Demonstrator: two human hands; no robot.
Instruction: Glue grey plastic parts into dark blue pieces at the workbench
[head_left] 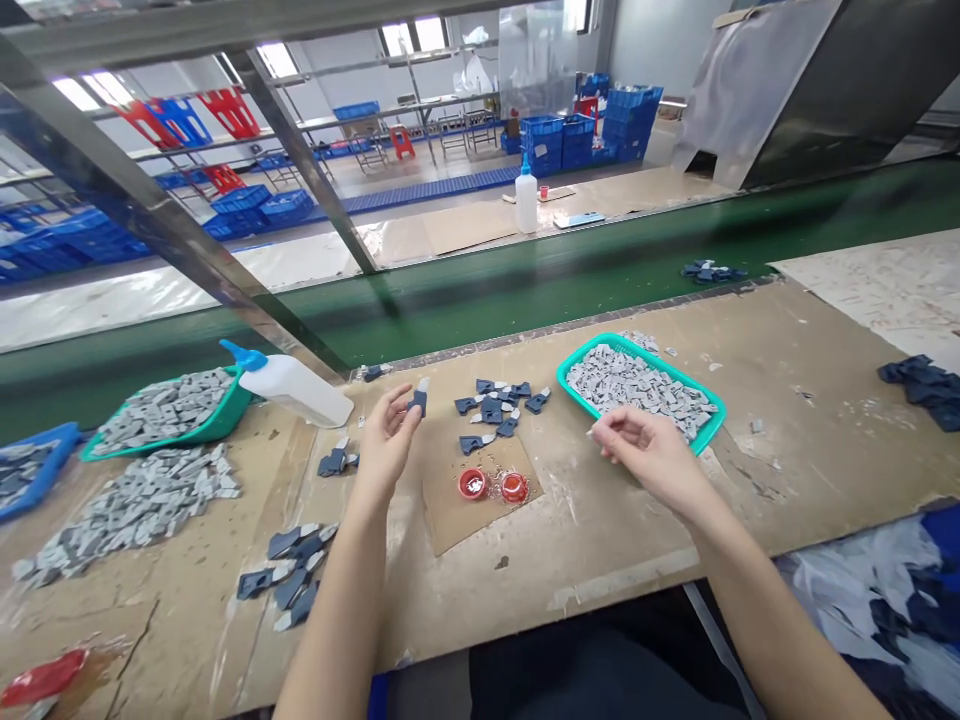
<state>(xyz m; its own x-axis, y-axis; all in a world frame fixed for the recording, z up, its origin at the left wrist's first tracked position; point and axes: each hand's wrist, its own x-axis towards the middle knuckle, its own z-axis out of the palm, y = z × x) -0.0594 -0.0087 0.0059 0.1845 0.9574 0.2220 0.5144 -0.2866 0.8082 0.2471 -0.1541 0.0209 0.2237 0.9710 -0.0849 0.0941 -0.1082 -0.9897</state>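
Note:
My left hand (388, 430) is closed on a small dark blue plastic piece (418, 402) with a pale grey tip pointing up. Above the near edge of a teal basket (712, 432) full of small light grey pieces (634, 380), my right hand (649, 455) pinches a tiny pale piece (590, 433), mostly hidden by the fingertips. Between the hands, two red caps (473, 484) holding a shiny liquid stand on a cardboard square (454, 525). Several dark blue pieces with grey tips (492, 410) lie just behind them.
A white squeeze bottle (296, 388) with a blue nozzle leans by a green basket (225, 415) of grey pieces at left. More grey pieces (150, 510) are heaped before it. Finished-looking dark pieces (292, 570) lie beside my left forearm. Behind runs a green conveyor belt (465, 300).

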